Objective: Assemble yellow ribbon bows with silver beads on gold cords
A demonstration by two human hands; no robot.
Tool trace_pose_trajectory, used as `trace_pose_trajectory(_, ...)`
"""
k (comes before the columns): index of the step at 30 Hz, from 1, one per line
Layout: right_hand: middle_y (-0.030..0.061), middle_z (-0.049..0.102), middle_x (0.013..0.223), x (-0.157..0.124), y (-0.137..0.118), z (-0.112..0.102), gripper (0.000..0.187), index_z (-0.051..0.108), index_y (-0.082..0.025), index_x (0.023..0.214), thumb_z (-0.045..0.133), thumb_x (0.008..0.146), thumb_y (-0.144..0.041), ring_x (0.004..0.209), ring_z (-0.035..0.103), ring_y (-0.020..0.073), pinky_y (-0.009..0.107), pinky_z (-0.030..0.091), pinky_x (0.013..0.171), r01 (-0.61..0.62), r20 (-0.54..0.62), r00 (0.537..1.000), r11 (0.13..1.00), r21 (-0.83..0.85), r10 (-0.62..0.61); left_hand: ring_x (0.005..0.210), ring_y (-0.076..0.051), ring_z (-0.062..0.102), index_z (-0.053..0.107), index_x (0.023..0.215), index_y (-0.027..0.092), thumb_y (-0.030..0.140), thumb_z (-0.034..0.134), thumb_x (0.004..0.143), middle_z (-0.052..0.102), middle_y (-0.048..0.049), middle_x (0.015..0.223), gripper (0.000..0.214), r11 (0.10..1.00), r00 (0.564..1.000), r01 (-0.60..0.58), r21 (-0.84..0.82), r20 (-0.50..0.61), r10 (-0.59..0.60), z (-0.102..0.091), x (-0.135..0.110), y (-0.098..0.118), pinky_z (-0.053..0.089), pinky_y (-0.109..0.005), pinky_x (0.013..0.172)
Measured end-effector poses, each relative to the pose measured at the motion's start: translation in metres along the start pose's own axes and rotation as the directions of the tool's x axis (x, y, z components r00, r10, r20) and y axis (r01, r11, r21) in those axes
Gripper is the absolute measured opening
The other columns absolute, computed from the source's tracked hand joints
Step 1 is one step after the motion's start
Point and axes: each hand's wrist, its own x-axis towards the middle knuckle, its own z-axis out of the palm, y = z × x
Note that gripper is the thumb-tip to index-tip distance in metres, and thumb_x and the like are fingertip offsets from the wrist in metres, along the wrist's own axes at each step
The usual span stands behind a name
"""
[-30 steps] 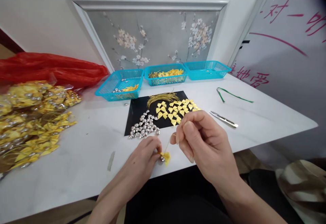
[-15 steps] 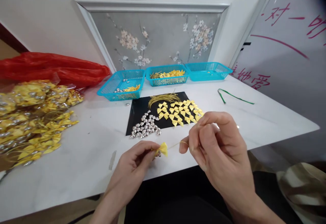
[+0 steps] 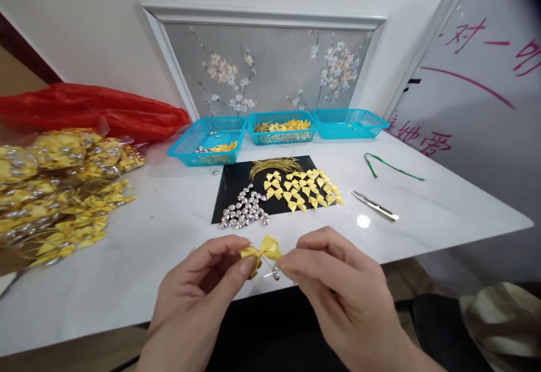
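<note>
A yellow ribbon bow (image 3: 269, 246) is pinched by its left wing between the thumb and forefinger of my left hand (image 3: 207, 282). Thin cord runs down from the middle of the bow to a small silver bell-like bead (image 3: 276, 274) hanging just below. Close by on the right, my right hand (image 3: 338, 276) is closed in a pinch on the thin cord beside the bead; its fingertips partly hide it. On a black mat (image 3: 224, 186) beyond my hands lie silver beads (image 3: 247, 211), yellow bows (image 3: 302, 186) and a bundle of gold cords (image 3: 274, 164).
Blue baskets (image 3: 207, 160) line the back of the white table (image 3: 169, 259). Tweezers (image 3: 376, 206) and a green tie (image 3: 393, 168) lie at right. Bagged bow ornaments (image 3: 63, 191) and a red bag (image 3: 93, 110) fill the left side. One loose bead (image 3: 216, 172) sits near the mat.
My right hand has come down and left, from stretching a gold cord to pinching close beside the bow. The bow now faces me spread out, and the tweezers have come into sight.
</note>
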Motion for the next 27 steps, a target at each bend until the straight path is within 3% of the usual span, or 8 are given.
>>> trace_pose_trajectory(6, 0.0084, 0.063, 0.081, -0.003, 0.004, 0.008, 0.030, 0.076, -0.012, 0.099, 0.053, 0.090, 0.005, 0.064, 0.062, 0.0152, 0.025, 0.054, 0.053, 0.078, 0.017, 0.997, 0.969, -0.234, -0.076, 0.076, -0.012, 0.073, 0.081, 0.084, 0.029, 0.035, 0.093, 0.068, 0.079, 0.0037, 0.085, 0.021, 1.000, 1.000, 0.013, -0.010, -0.007, -0.013, -0.001, 0.002, -0.002, 0.060, -0.012, 0.069)
trace_pose_trajectory(15, 0.0090, 0.064, 0.074, -0.003, 0.002, 0.012, 0.023, 0.074, -0.011, 0.089, 0.054, 0.092, 0.001, 0.058, 0.060, 0.0156, 0.026, 0.051, 0.049, 0.052, 0.058, 0.998, 0.971, -0.235, -0.039, 0.074, -0.011, 0.073, 0.080, 0.089, 0.028, 0.038, 0.092, 0.070, 0.080, 0.0039, 0.083, 0.025, 0.999, 0.999, 0.028, 0.041, -0.028, -0.027, -0.003, 0.005, -0.009, 0.059, -0.011, 0.068)
trace_pose_trajectory(20, 0.0084, 0.061, 0.071, -0.004, 0.002, 0.011, 0.026, 0.072, -0.011, 0.078, 0.053, 0.090, 0.003, 0.055, 0.057, 0.0151, 0.027, 0.049, 0.047, 0.047, 0.080, 0.996, 0.968, -0.248, -0.028, 0.073, -0.012, 0.076, 0.079, 0.085, 0.029, 0.037, 0.089, 0.071, 0.081, 0.0043, 0.082, 0.019, 0.982, 0.991, -0.077, 0.171, -0.092, 0.093, 0.002, -0.001, -0.004, 0.060, -0.011, 0.069)
trace_pose_trajectory(27, 0.0081, 0.061, 0.072, -0.003, 0.001, 0.009, 0.024, 0.076, -0.006, 0.089, 0.054, 0.088, 0.005, 0.056, 0.055, 0.0145, 0.026, 0.049, 0.048, 0.105, 0.069, 0.994, 0.948, -0.301, -0.088, 0.078, -0.013, 0.079, 0.079, 0.087, 0.032, 0.039, 0.082, 0.079, 0.083, 0.0058, 0.088, 0.011, 0.901, 0.958, -0.237, 0.364, -0.066, 0.279, 0.001, -0.010, -0.003, 0.061, -0.012, 0.075)
